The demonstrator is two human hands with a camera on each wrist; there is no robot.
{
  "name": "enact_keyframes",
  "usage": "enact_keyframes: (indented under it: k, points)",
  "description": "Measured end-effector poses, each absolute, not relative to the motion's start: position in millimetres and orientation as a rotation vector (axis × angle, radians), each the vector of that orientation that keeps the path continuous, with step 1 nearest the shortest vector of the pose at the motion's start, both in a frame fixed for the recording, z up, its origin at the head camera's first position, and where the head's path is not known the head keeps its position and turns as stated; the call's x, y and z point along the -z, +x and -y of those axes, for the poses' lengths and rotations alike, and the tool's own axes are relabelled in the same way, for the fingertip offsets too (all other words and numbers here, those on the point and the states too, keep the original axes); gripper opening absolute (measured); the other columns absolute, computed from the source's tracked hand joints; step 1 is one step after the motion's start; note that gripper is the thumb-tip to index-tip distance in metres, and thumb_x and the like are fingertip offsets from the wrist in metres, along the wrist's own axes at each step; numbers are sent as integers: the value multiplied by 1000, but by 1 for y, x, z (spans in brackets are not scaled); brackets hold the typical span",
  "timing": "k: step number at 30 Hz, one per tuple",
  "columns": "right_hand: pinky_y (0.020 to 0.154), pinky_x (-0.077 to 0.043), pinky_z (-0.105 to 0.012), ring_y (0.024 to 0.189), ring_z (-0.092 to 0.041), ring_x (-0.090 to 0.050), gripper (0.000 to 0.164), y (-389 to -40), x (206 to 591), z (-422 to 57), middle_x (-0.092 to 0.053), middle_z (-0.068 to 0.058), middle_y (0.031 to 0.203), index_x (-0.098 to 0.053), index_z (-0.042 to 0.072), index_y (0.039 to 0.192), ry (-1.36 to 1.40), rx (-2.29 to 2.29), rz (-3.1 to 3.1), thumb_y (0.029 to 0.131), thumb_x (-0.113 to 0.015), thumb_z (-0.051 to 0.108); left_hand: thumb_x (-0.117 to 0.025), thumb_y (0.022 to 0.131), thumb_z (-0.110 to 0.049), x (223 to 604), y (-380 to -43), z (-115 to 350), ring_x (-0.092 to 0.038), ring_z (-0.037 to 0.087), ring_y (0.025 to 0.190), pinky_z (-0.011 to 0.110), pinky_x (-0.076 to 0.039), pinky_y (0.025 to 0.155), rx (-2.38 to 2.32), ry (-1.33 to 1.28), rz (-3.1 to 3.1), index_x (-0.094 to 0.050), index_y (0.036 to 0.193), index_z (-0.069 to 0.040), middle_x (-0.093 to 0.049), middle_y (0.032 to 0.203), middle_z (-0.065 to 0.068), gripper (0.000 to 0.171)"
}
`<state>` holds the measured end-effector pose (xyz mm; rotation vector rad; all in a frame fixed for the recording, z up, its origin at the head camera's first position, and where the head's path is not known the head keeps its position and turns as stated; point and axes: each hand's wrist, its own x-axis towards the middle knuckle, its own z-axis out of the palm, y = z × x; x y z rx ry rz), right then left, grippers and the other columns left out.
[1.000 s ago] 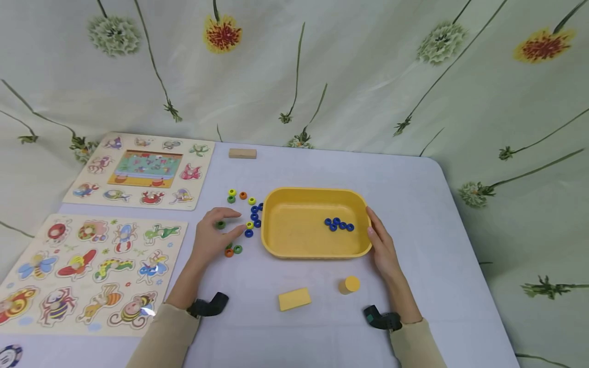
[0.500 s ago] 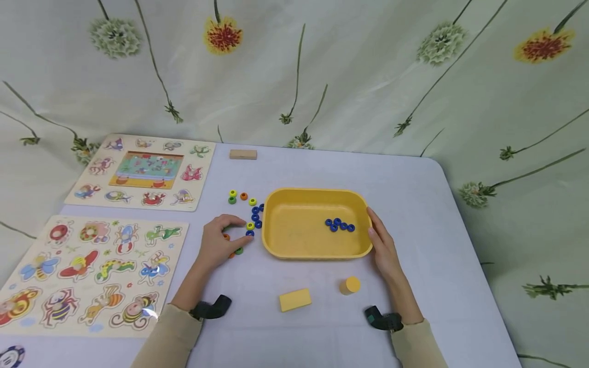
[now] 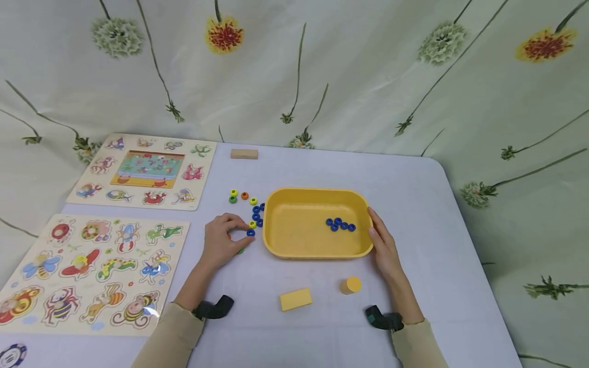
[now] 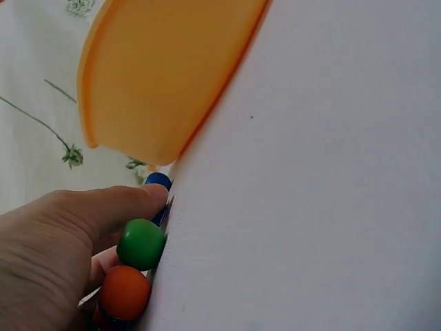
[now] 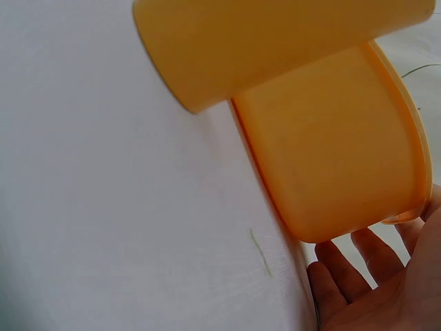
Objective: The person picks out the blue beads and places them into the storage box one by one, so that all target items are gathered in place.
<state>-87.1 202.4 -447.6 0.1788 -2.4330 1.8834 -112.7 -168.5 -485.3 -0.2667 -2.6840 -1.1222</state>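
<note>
My left hand [image 3: 223, 239] rests low on the table beside loose beads. Its thumb and forefinger close about a blue bead [image 3: 250, 232], with a yellow bead [image 3: 252, 224] right behind it; the left wrist view shows the thumb on the blue bead but hides the forefinger. Under that hand lie a green bead [image 4: 141, 245] and an orange bead [image 4: 124, 293]. My right hand [image 3: 385, 250] grips the right end of the yellow tray [image 3: 294, 225], thumb at the rim and fingers along the outer wall. Several blue beads [image 3: 338, 221] lie inside the tray.
More beads [image 3: 233, 199] are scattered left of the tray. In front stand a yellow rectangular block [image 3: 296, 299] and a yellow cylinder [image 3: 351, 285]. Two picture puzzle boards [image 3: 103, 260] cover the left side. A wooden block [image 3: 244, 154] lies near the back edge.
My left hand has moved right and its thumb and forefinger have drawn together at the blue bead. The right hand keeps its hold on the tray.
</note>
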Motion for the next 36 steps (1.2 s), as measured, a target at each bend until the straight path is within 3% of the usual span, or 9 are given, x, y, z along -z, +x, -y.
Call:
enact_keyframes:
  k: [6,14,21,26,31,36]
  points:
    - [100,-19,-8,134,-22,-20,44,-90,445,-201,-27,-8,144,-28,8,139,199,-1881,2452,95,-33,8,-75,69,-21,453,-113,162,-48,23,95,45,-36,84,1034,-216,2758,-67,85,-12,-60,94,3,20]
    - [109,-15,-36,134,-17,-21,43,-92,443,-200,-28,-3,144,-30,12,139,152,-1864,2467,96,-32,9,-72,72,-14,403,-131,106,-56,15,76,34,-49,69,1403,-386,2610,-66,90,-10,-63,84,2,20]
    - [109,-14,-39,134,-17,-20,43,-91,443,-198,-28,-3,144,-29,11,139,153,-1869,2463,96,-32,9,-70,72,-11,424,-165,49,-56,12,67,23,-47,58,1631,-453,2888,-66,89,-12,-62,76,-1,17]
    - [109,-14,-38,134,-18,-20,44,-89,445,-199,-27,-4,144,-29,11,139,157,-1870,2466,95,-32,9,-70,70,-7,439,-176,24,-56,10,68,20,-47,61,1529,-594,3027,-66,84,-11,-62,75,-1,15]
    - [109,-17,-28,134,-20,-20,44,-87,446,-202,-27,-7,145,-28,9,139,175,-1859,2464,95,-32,9,-70,68,-4,444,-179,9,-56,9,70,18,-46,64,1350,-739,3080,-66,81,-9,-62,74,-1,14]
    - [109,-15,-34,134,-18,-20,44,-86,446,-202,-27,-4,144,-29,11,139,154,-1876,2457,95,-33,9,-69,68,-4,447,-178,3,-55,10,72,19,-46,67,1244,-771,3109,-65,83,-9,-62,75,-2,16]
